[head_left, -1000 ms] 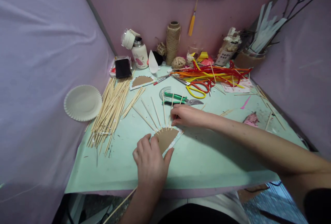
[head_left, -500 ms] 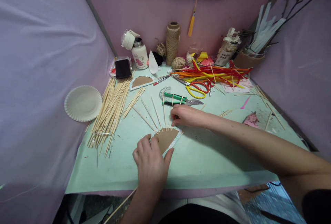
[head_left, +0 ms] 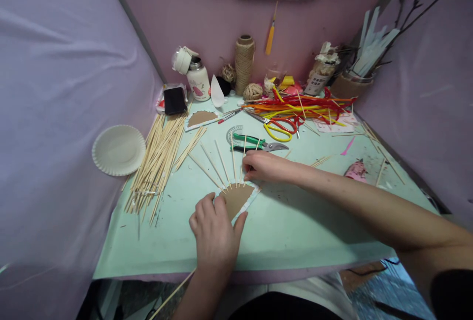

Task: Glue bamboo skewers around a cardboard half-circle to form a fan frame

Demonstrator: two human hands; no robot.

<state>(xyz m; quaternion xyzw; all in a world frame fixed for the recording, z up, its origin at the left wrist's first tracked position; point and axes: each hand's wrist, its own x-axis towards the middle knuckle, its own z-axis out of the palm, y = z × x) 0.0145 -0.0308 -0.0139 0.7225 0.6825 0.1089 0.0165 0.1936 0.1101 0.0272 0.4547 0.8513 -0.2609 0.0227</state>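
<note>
A brown cardboard half-disc with a white and pale-blue edging lies on the table, and thin bamboo sticks fan out from its curved edge, pointing away from me. My left hand grips the half-disc's left part, fingers curled over the curved side and thumb along the straight side. With fingers pinched, my right hand holds the rightmost bamboo stick close to the curved edge; the fingertips partly hide it. Just beyond this hand lie green-handled pruning shears and a clear protractor.
Loose bamboo sticks lie in a heap at left beside a white paper plate. Scissors and red, orange and yellow strips lie farther back. A bottle, twine spool and second half-disc are near the back wall.
The view has shifted slightly. Both hands keep nearly the same place and hold on the half-disc and the stick.
</note>
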